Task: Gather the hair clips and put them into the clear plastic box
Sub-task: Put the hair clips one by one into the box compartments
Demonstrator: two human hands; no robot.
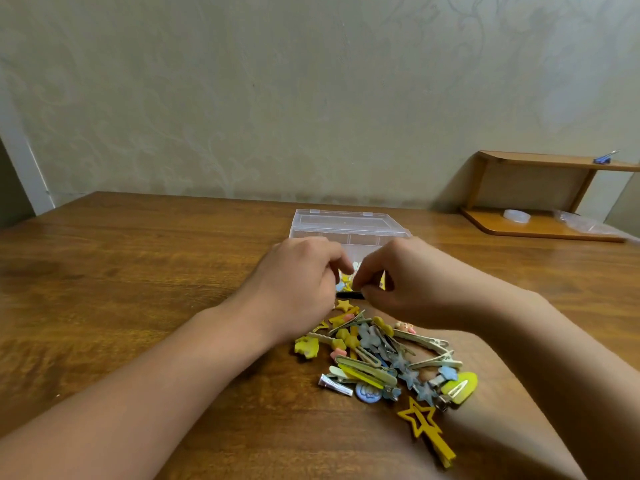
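Note:
A clear plastic box (346, 233) stands open mid-table, its lid tilted back; a few yellow clips show inside between my hands. My left hand (298, 282) and my right hand (408, 282) hover over the box's front edge, fingers curled together. A black hair clip (350, 295) sits between their fingertips, pinched from both sides. In front of the box lies a pile of hair clips (381, 358), yellow, blue, pink and silver. A yellow star clip (424, 424) lies at the pile's near end.
The brown wooden table (138, 289) runs to a pale wall. At the back right stands a small wooden shelf (540, 195) holding a tape roll (516, 215), clear plastic bags and a blue clip on top.

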